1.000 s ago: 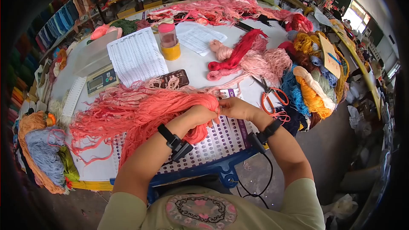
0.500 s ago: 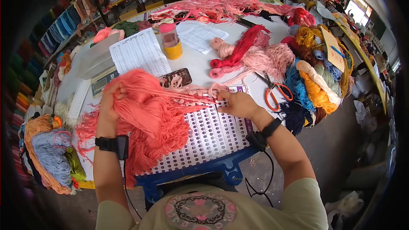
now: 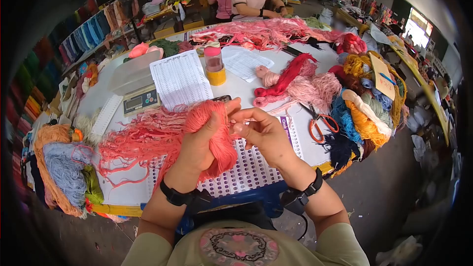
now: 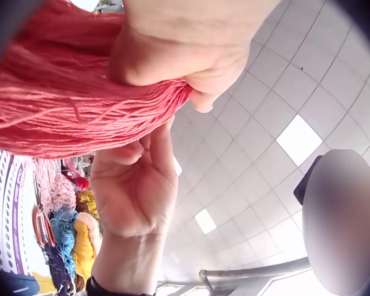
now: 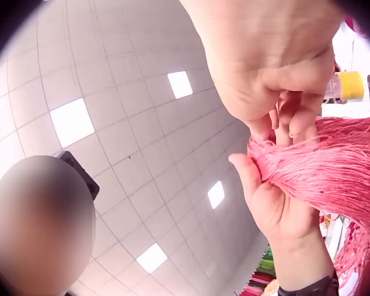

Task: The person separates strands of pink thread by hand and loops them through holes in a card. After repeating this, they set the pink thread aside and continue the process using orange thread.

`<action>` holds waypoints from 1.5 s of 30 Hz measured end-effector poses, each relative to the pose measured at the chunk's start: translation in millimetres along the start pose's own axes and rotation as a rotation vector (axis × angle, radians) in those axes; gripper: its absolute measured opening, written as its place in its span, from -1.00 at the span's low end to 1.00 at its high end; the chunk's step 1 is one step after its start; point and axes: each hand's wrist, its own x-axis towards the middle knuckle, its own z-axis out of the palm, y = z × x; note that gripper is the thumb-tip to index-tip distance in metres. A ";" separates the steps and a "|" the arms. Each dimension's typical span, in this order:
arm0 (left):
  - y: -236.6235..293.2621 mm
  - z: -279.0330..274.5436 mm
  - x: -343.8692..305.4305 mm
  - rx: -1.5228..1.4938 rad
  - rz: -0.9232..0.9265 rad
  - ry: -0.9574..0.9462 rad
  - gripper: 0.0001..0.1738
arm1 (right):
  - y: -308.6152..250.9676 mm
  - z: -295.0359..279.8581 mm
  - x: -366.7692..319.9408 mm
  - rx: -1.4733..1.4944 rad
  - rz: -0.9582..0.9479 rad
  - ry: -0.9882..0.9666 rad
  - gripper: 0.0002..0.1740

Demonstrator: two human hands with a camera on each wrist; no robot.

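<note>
A thick hank of coral-pink yarn (image 3: pixel 217 140) is held up over the table by my left hand (image 3: pixel 197 143), with the thumb lying across it and the fingers round its far side. In the left wrist view the yarn (image 4: pixel 68 92) narrows to a gathered end. My right hand (image 3: pixel 263 135) is at that end, its fingertips bent in and pinching strands. The right wrist view shows my right hand (image 5: pixel 277 68) above the gathered yarn (image 5: pixel 320 172) and my left hand (image 5: pixel 283 209) beneath it. More loose coral strands (image 3: pixel 143 140) lie to the left.
A perforated card (image 3: pixel 246 165) lies under the hands. Around are a scale (image 3: pixel 142 101), printed sheets (image 3: pixel 181 79), a jar (image 3: pixel 214 61), orange-handled scissors (image 3: pixel 320 125), red skeins (image 3: pixel 290 76) and a heap of coloured yarns (image 3: pixel 364 108). Another person (image 3: pixel 251 0) is across the table.
My left hand has come from the far left back to the middle with the hank, which is now gathered more compactly. My right hand is raised beside it. The head view has tilted up.
</note>
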 end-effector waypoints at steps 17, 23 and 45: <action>-16.7 20.6 -11.7 0.103 -0.009 0.031 -0.55 | -12.6 6.4 -16.1 0.129 -0.010 -0.005 -0.92; -22.4 22.7 -10.9 0.349 0.070 0.050 -0.57 | -9.6 3.5 -16.7 0.173 0.032 0.025 -0.92; 34.2 -51.7 3.8 0.128 -0.166 0.424 -0.83 | 1.6 -82.9 -24.2 0.242 -0.119 0.474 -0.88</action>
